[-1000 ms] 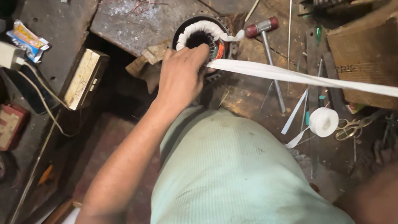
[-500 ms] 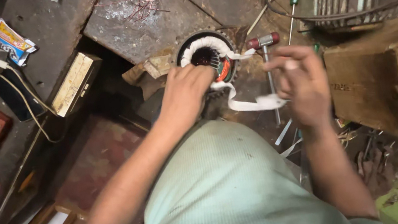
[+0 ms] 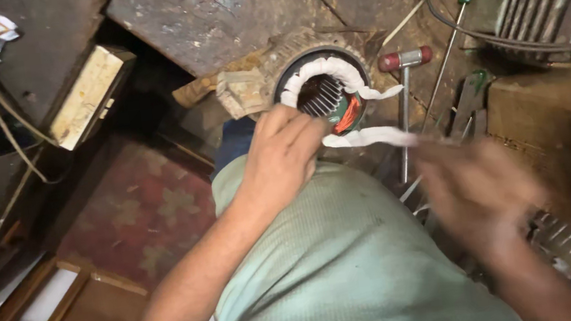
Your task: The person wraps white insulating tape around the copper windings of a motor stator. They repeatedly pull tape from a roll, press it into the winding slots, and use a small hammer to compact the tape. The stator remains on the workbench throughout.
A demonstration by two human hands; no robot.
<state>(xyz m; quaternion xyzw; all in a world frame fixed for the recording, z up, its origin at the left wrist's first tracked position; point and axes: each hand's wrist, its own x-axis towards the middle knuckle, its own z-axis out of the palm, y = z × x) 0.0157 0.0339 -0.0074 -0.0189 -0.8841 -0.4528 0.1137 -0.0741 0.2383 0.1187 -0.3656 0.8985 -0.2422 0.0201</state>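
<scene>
The motor stator (image 3: 324, 90) sat on the worn workbench (image 3: 210, 17), directly in front of the person. Its ribbed metal shell enclosed a toothed core; white cloth tape (image 3: 362, 136) covered most of the winding ring, with red and green wire exposed at the lower right edge. The left hand (image 3: 281, 157) rested against the stator's near rim, fingers curled loosely, steadying it. The right hand (image 3: 477, 188) was motion-blurred near the loose tape end; its grip could not be determined. A hammer (image 3: 404, 95) lay just beside the stator.
</scene>
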